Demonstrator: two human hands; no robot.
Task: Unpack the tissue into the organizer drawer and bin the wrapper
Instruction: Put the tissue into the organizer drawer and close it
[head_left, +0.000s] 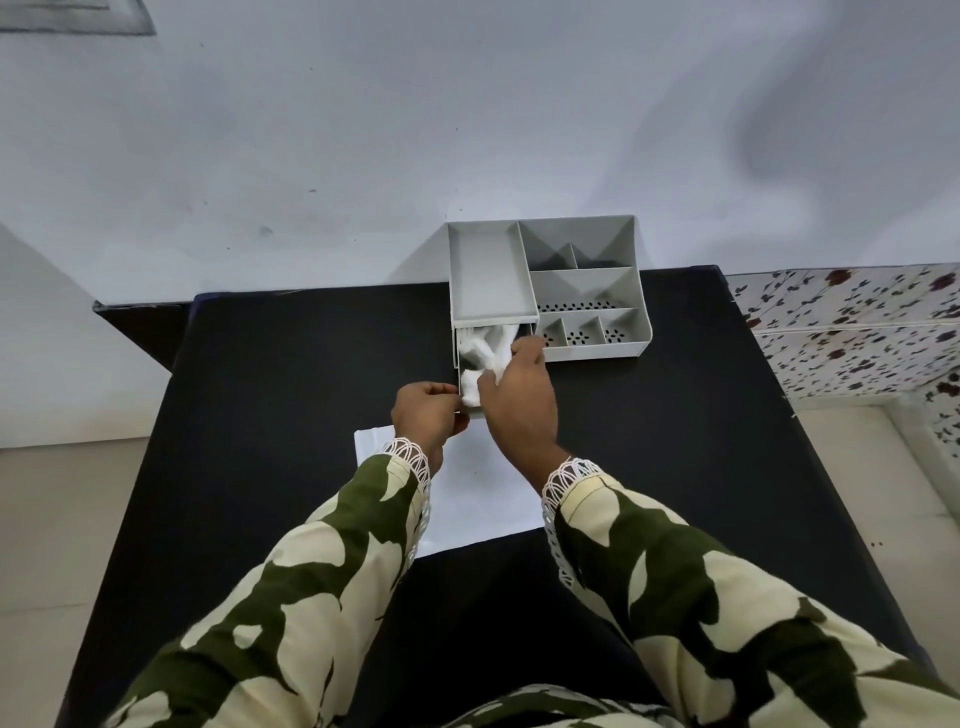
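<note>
A grey desk organizer (592, 291) stands at the far edge of the black table (270, 415). Its drawer (458, 358) is pulled out toward me on the left side. White tissue (480, 353) lies crumpled inside the drawer. My right hand (519, 400) reaches into the drawer with its fingers closed on the tissue. My left hand (428, 413) grips the drawer's near left corner. A flat white wrapper (478, 493) lies on the table under my wrists, partly hidden by my sleeves.
The organizer has a shallow top tray (491, 270) and several small perforated compartments (584, 330) on the right. A pale wall stands behind the table. A flowered cloth (857, 322) lies to the right, bare floor to the left.
</note>
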